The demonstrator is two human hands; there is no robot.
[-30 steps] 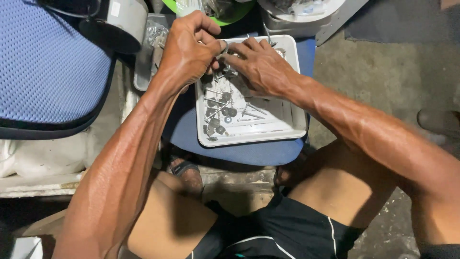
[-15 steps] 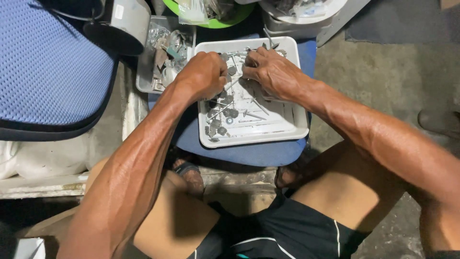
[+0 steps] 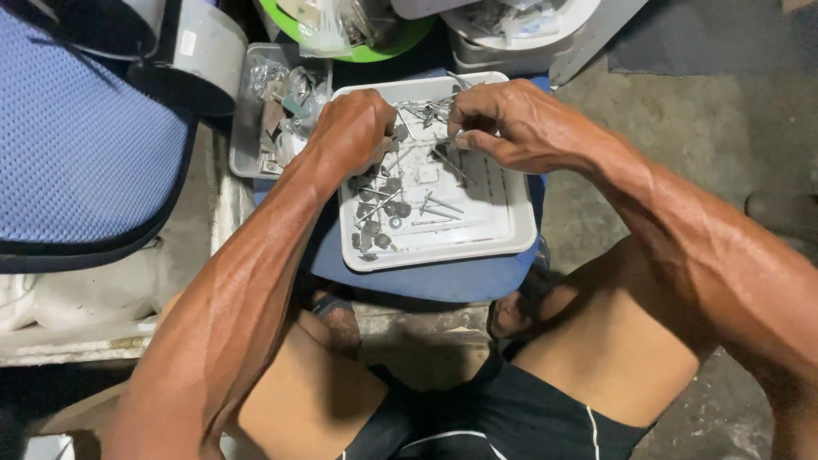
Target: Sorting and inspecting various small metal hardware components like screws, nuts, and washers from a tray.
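Note:
A white rectangular tray (image 3: 443, 254) sits on a blue stool (image 3: 426, 281) between my knees. Several long metal screws with round washers (image 3: 383, 209) lie in its left half, and more are heaped at its far edge (image 3: 426, 109). My left hand (image 3: 354, 128) is closed in a fist over the tray's far left corner, with screw shanks sticking out below it. My right hand (image 3: 511, 123) hovers over the far middle, its fingertips pinching one thin screw (image 3: 430, 145) that points toward the left fist.
A blue mesh chair seat (image 3: 77, 136) and a grey pipe piece (image 3: 200, 55) are at the left. A metal tray of scrap bits (image 3: 273, 102), a green bowl (image 3: 375, 47) and a white tub (image 3: 511, 34) stand behind. My sandalled foot (image 3: 336, 311) rests on concrete.
My left hand came down from above the tray's far edge and closed into a fist. My right hand rose off the tray floor with a screw pinched in its fingertips.

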